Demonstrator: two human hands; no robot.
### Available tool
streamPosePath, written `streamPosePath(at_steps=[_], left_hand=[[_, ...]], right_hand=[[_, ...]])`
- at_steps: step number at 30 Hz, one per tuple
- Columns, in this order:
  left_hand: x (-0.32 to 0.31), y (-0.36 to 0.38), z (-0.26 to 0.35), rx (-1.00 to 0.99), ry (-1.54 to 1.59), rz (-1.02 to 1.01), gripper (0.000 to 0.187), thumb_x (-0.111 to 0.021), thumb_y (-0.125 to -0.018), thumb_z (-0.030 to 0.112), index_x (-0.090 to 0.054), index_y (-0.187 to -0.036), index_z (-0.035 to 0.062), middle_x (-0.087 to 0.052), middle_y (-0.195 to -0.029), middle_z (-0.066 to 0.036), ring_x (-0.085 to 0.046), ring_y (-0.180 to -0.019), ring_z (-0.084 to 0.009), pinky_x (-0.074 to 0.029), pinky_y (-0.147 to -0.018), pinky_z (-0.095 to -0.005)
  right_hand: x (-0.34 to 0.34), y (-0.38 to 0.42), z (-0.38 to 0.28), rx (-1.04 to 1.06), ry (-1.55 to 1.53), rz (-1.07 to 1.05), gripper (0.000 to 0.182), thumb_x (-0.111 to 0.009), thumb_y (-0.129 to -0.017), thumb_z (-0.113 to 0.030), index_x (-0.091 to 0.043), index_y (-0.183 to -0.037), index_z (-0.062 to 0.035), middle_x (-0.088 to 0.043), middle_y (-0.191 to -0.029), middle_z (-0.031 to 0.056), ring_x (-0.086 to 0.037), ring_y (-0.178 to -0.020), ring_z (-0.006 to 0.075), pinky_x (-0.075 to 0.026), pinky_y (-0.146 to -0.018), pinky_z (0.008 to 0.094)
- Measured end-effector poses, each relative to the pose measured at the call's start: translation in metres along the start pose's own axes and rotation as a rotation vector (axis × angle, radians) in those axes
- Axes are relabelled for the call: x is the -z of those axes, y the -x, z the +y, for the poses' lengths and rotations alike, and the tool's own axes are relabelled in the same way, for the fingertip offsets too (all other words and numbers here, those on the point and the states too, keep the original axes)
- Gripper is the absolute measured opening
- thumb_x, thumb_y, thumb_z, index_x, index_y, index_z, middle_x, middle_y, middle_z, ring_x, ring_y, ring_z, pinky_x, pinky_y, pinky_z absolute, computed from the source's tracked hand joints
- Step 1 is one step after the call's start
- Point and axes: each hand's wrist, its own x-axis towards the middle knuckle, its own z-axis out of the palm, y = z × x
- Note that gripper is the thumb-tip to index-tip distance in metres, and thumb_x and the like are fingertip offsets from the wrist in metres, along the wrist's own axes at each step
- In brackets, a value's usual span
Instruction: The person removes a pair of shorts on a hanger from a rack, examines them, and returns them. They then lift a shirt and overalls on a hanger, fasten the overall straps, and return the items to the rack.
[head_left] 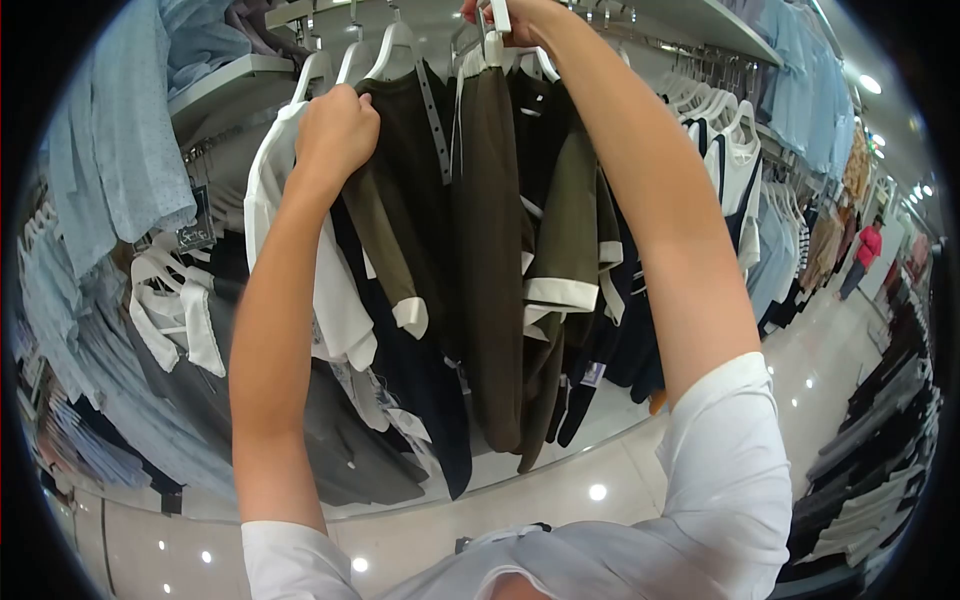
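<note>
My left hand [338, 130] is closed on the shoulder of a dark olive top [405, 200], which hangs from a white hanger [395, 48] and has a pale cuff. At the top edge my right hand [520, 22] is raised by the hanger hook over dark olive trousers [490, 250]; its fingers are bent round a white hanger part, partly cut off by the frame. Another olive garment with white cuffs [562, 292] hangs just right of the trousers. A white garment [335, 290] hangs beside my left forearm.
Light blue clothes [130, 120] hang at the left, near a shelf [235, 85]. White tops [735, 170] and more racks line the right side. A person in a red top [868, 245] stands far off in the aisle. The floor [600, 480] is shiny.
</note>
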Motion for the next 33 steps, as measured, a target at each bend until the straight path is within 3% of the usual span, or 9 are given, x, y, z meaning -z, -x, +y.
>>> streamPosePath(at_steps=[7, 13, 19, 22, 25, 27, 29, 30, 33], left_hand=[[0.033, 0.013, 0.002, -0.026, 0.047, 0.122, 0.036, -0.051, -0.093, 0.028, -0.062, -0.090, -0.0058, -0.064, -0.092, -0.030, -0.059, -0.093, -0.0486, -0.045, -0.083, -0.0503], [0.076, 0.041, -0.001, -0.023, 0.110, 0.178, 0.036, -0.052, -0.093, 0.031, -0.062, -0.097, -0.0038, -0.065, -0.093, -0.026, -0.058, -0.092, -0.0462, -0.045, -0.080, -0.0466], [0.112, 0.098, -0.007, 0.091, 0.191, 0.248, 0.035, -0.054, -0.094, 0.029, -0.062, -0.105, -0.0033, -0.063, -0.079, -0.014, -0.058, -0.077, -0.0214, -0.044, -0.074, -0.0324], [0.134, 0.135, -0.019, 0.109, 0.307, 0.235, 0.032, -0.053, -0.096, 0.024, -0.062, -0.107, -0.0050, -0.064, -0.085, -0.008, -0.055, -0.081, -0.0126, -0.042, -0.076, -0.0268], [0.153, 0.169, -0.025, 0.190, 0.513, 0.219, 0.028, -0.052, -0.098, 0.019, -0.060, -0.108, -0.0064, -0.064, -0.093, -0.004, -0.053, -0.086, -0.0085, -0.041, -0.078, -0.0225], [0.161, 0.190, -0.027, 0.247, 0.601, 0.227, 0.027, -0.052, -0.098, 0.017, -0.059, -0.108, -0.0067, -0.064, -0.096, -0.004, -0.053, -0.087, -0.0077, -0.040, -0.080, -0.0212], [0.167, 0.208, -0.027, 0.274, 0.624, 0.246, 0.026, -0.051, -0.098, 0.017, -0.059, -0.108, -0.0066, -0.064, -0.096, -0.005, -0.053, -0.088, -0.0078, -0.040, -0.081, -0.0208], [0.168, 0.215, -0.024, 0.304, 0.676, 0.239, 0.026, -0.051, -0.098, 0.016, -0.059, -0.108, -0.0066, -0.064, -0.096, -0.005, -0.054, -0.087, -0.0083, -0.041, -0.080, -0.0212], [0.162, 0.240, -0.004, 0.403, 0.836, 0.230, 0.025, -0.051, -0.098, 0.015, -0.058, -0.108, -0.0064, -0.064, -0.095, -0.007, -0.055, -0.084, -0.0098, -0.043, -0.079, -0.0225]], right_hand=[[-0.018, -0.023, 0.028, -0.056, 0.038, 0.114, 0.026, -0.058, -0.081, -0.022, -0.046, -0.058, -0.0191, -0.042, -0.049, -0.0039, -0.037, -0.036, 0.0094, -0.027, -0.032, 0.0246], [-0.034, -0.002, 0.023, -0.184, 0.186, 0.131, 0.034, -0.050, -0.086, -0.036, -0.044, -0.057, -0.0194, -0.036, -0.047, -0.0041, -0.028, -0.035, 0.0095, -0.020, -0.035, 0.0252], [-0.053, 0.043, 0.020, -0.173, 0.137, 0.047, 0.044, -0.043, -0.089, -0.043, -0.053, -0.062, -0.0103, -0.035, -0.047, 0.0003, -0.035, -0.037, 0.0162, -0.032, -0.039, 0.0314], [-0.067, 0.065, 0.028, -0.061, 0.021, 0.324, 0.053, -0.039, -0.092, -0.049, -0.061, -0.073, -0.0040, -0.043, -0.051, 0.0026, -0.047, -0.045, 0.0204, -0.042, -0.046, 0.0353], [-0.063, 0.104, 0.028, 0.320, 0.454, 0.512, 0.048, -0.045, -0.093, -0.043, -0.063, -0.086, 0.0010, -0.055, -0.062, 0.0065, -0.057, -0.057, 0.0213, -0.047, -0.055, 0.0345], [-0.095, 0.159, 0.028, 0.780, 0.378, 0.623, 0.031, -0.056, -0.090, -0.028, -0.061, -0.088, 0.0023, -0.062, -0.074, 0.0088, -0.062, -0.067, 0.0213, -0.048, -0.061, 0.0335], [-0.134, 0.225, 0.024, 0.706, 0.279, 0.509, 0.014, -0.058, -0.083, -0.011, -0.060, -0.088, 0.0025, -0.061, -0.075, 0.0086, -0.061, -0.072, 0.0187, -0.047, -0.067, 0.0310], [-0.139, 0.243, 0.033, 0.686, 0.275, 0.335, 0.018, -0.068, -0.081, -0.020, -0.067, -0.084, -0.0024, -0.064, -0.075, 0.0016, -0.058, -0.066, 0.0084, -0.046, -0.059, 0.0241], [-0.208, 0.319, 0.057, 0.460, 0.025, -0.061, 0.020, -0.066, -0.086, -0.017, -0.065, -0.085, 0.0033, -0.062, -0.070, 0.0036, -0.058, -0.062, 0.0099, -0.048, -0.057, 0.0236]])
